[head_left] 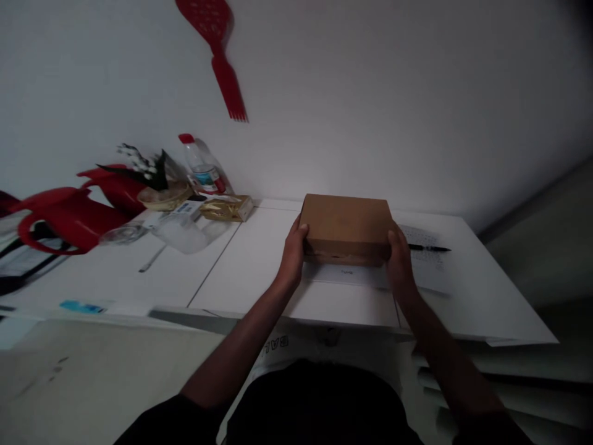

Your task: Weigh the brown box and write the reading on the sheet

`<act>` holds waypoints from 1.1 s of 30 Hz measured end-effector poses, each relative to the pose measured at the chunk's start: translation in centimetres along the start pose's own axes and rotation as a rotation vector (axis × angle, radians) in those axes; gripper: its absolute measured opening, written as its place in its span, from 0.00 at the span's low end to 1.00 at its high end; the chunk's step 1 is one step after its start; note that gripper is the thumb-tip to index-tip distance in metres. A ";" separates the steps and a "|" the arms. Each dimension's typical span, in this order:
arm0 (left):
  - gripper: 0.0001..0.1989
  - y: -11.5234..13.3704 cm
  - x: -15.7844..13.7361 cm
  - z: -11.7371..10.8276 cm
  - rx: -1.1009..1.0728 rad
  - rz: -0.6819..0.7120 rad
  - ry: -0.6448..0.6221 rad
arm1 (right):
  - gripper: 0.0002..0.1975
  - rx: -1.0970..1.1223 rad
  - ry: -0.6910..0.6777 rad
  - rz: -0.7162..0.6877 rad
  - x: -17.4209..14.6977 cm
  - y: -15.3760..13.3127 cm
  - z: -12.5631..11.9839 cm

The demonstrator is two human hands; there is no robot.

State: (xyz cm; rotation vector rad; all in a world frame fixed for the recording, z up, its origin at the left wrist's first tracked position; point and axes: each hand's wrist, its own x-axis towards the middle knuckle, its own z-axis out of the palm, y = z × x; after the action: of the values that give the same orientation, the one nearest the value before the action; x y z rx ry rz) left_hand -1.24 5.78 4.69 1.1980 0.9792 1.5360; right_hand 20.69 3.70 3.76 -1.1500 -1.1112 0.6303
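Observation:
A brown cardboard box (346,225) sits on the white table (259,259), near its back edge by the wall. My left hand (293,252) grips the box's left side, thumb on top. On the right side my right hand (398,258) holds it the same way. The box rests over a white sheet (345,274) with small print. Behind my right hand a black pen (428,248) lies on a printed paper (426,259).
At the left stand red jugs (69,219), a clear bottle with red cap (204,167), a small gold box (227,208), a clear plastic container (185,232) and a glass dish (123,233). A red swatter (217,49) hangs on the wall. Stacked white sheets (500,364) lie at the lower right.

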 end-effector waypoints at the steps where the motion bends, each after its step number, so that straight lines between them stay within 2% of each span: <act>1: 0.25 0.3 0.1 -0.3 -0.004 0.012 0.011 | 0.27 0.004 -0.005 -0.002 0.1 -0.2 0.4; 9: 0.24 1.7 0.3 -4.4 -0.021 0.049 0.129 | 0.29 -0.017 -0.128 -0.025 0.7 -1.7 5.1; 19: 0.22 3.5 -0.7 -11.0 -0.065 0.058 0.367 | 0.32 0.136 -0.357 0.080 0.6 -2.7 13.0; 22: 0.23 3.9 -1.2 -12.6 -0.068 0.089 0.397 | 0.35 0.186 -0.417 0.089 0.1 -2.4 15.0; 27: 0.26 3.7 -2.0 -15.0 -0.057 0.075 0.489 | 0.32 0.254 -0.482 0.109 -0.8 -1.2 17.8; 33: 0.28 3.0 -2.9 -16.4 -0.058 0.035 0.543 | 0.33 0.270 -0.541 0.141 -1.6 0.6 19.5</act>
State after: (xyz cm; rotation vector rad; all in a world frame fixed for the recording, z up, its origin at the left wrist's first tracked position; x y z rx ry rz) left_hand -17.52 1.50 3.40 0.7682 1.2512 1.9546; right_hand 2.20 10.17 2.77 -0.8458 -1.3503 1.2122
